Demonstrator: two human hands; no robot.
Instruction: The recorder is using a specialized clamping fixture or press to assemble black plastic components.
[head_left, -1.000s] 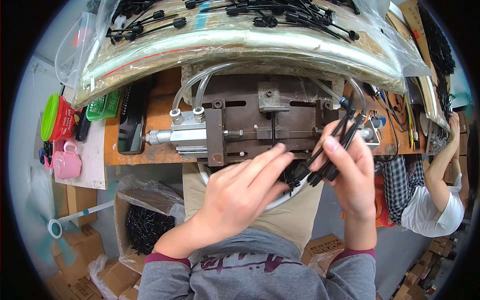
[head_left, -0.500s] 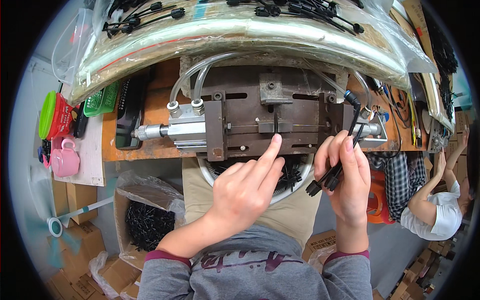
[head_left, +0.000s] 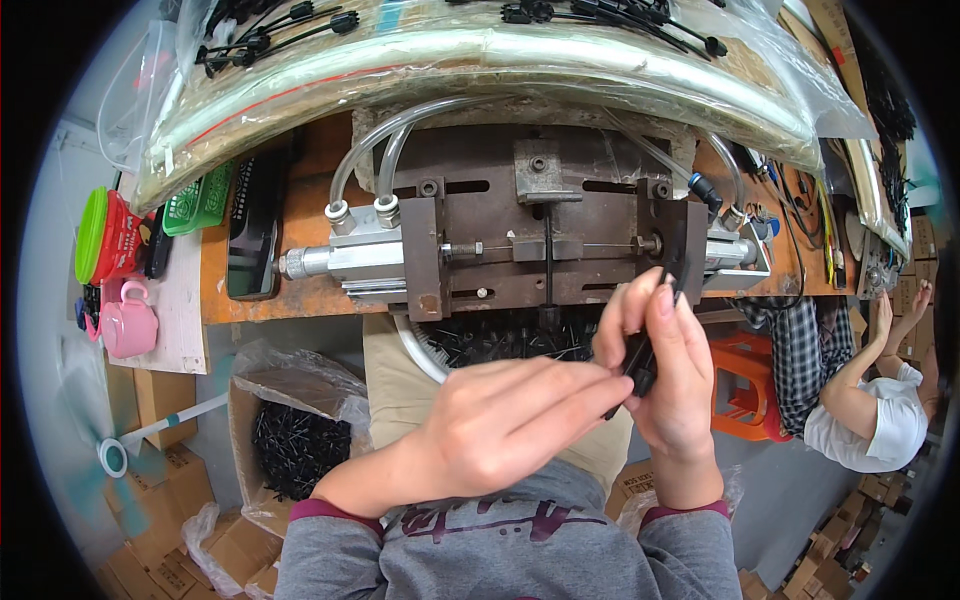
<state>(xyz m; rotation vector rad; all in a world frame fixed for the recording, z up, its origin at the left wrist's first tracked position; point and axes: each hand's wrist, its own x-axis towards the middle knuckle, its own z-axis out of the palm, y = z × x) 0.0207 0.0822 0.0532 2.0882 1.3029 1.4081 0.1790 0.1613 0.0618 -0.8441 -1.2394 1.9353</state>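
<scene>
My right hand (head_left: 675,385) is closed around a few thin black plastic rods with wider ends (head_left: 643,372), held upright in front of the bench. My left hand (head_left: 490,425) reaches across to them, its fingertips closed on the lower end of a rod; its thumb is hidden. Behind the hands, a brown metal fixture (head_left: 470,195) lies on the bench. Another black rod (head_left: 549,262) lies front to back across its small central block, with its wider end overhanging the front edge. A silver air cylinder (head_left: 368,262) is mounted at the left, another (head_left: 727,250) at the right.
Black parts fill a container (head_left: 425,352) below the fixture and a lined carton (head_left: 245,425) at lower left. A plastic-covered shelf (head_left: 480,55) with more rods overhangs the back. A pink cup (head_left: 130,320) stands left. Another person (head_left: 870,420) sits at the right.
My left hand has left the fixture and moved right to the rods in my right hand. The rod in the fixture now shows at full length. My right hand has shifted slightly left.
</scene>
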